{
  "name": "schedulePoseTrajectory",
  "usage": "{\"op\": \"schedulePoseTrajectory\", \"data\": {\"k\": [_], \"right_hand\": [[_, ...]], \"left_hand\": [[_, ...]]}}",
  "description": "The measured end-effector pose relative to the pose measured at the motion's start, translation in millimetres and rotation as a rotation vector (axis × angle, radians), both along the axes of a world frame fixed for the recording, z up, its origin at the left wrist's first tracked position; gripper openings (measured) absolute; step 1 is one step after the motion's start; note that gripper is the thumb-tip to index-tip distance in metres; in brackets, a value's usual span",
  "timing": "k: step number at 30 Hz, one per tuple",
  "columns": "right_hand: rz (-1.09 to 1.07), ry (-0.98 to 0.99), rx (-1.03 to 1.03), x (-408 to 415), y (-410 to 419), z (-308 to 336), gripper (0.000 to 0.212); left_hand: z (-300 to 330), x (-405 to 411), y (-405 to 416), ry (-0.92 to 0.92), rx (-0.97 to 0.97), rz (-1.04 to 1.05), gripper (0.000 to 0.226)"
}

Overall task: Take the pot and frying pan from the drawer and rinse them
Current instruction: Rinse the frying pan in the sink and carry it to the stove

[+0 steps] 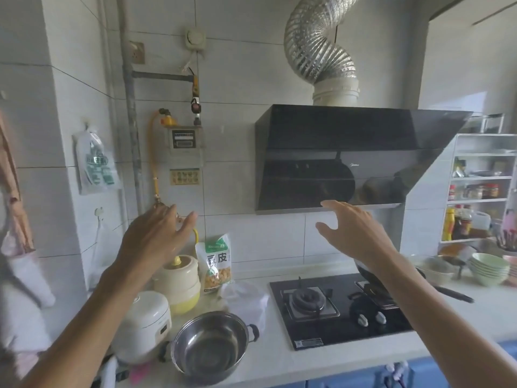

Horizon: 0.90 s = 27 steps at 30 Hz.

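The round shiny steel pot (211, 345) with two black handles sits on the white counter (279, 357), low down and well apart from both hands. The left hand (156, 236) and right hand (355, 233) are up high, fingers spread, holding nothing. The black frying pan (372, 278) sits on the black stove (335, 312), under the right wrist.

From my feed I see two bare forearms, slim and long, with no sleeve reaching the wrists. The left hand (156, 236) and the right hand (355, 233) wear no gloves, rings, watch or bands that I can make out. Fingers look slender, nails short.
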State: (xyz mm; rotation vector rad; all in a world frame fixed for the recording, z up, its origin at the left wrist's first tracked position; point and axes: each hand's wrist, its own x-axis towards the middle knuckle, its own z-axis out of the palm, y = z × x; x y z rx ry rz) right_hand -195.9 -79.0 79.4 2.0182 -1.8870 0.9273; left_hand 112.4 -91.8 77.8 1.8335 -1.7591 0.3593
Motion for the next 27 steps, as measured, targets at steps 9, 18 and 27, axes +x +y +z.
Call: {"op": "schedulePoseTrajectory", "data": {"k": [9, 18, 27], "right_hand": [[-0.204, -0.032, 0.026, -43.1, 38.5, -10.6, 0.050], [-0.557, -0.140, 0.021, -159.7, 164.4, -42.7, 0.045], [-0.980, -0.247, -0.017, -330.8, 297.9, -78.0, 0.050]], "left_hand": [[-12.1, -58.4, -24.1, 0.103, 0.065, -0.255, 0.060], [-40.6, -243.9, -3.7, 0.072, 0.131, -0.822, 0.055], [-60.9, -496.1, 44.5, 0.000, 0.241, -1.202, 0.058]]}}
